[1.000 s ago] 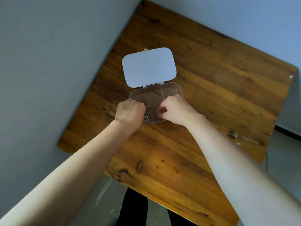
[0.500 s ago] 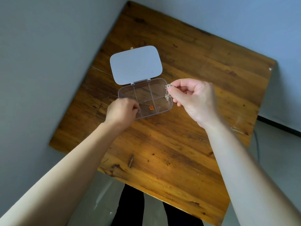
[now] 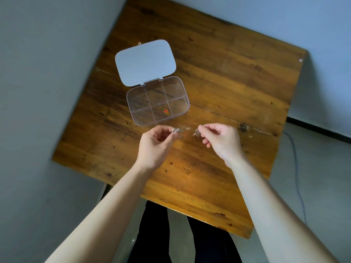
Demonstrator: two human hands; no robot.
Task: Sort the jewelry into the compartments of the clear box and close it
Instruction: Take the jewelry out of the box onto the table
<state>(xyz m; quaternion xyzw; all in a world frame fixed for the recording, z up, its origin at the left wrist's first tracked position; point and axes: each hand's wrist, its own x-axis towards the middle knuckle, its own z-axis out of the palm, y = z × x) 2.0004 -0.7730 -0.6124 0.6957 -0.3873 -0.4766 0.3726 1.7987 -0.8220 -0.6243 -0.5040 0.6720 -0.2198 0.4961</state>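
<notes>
— Head view: both hands are pinching a silver chain (image 3: 185,128) over the table (image 3: 228,88), left hand (image 3: 154,144) on the clasp end, right hand (image 3: 221,138) on the other.

— And the box (image 3: 158,101)?

— Lying open near the table's left edge (gold piece (image 3: 165,111) already inside). Best gathering the chain slack, then lowering it into an empty cell.

The counter (image 3: 218,88) is glossy, scarred brown wood, the box (image 3: 185,95) clear smooth plastic with a matt pale lid (image 3: 145,62), the chain (image 3: 176,130) shiny metal.
</notes>
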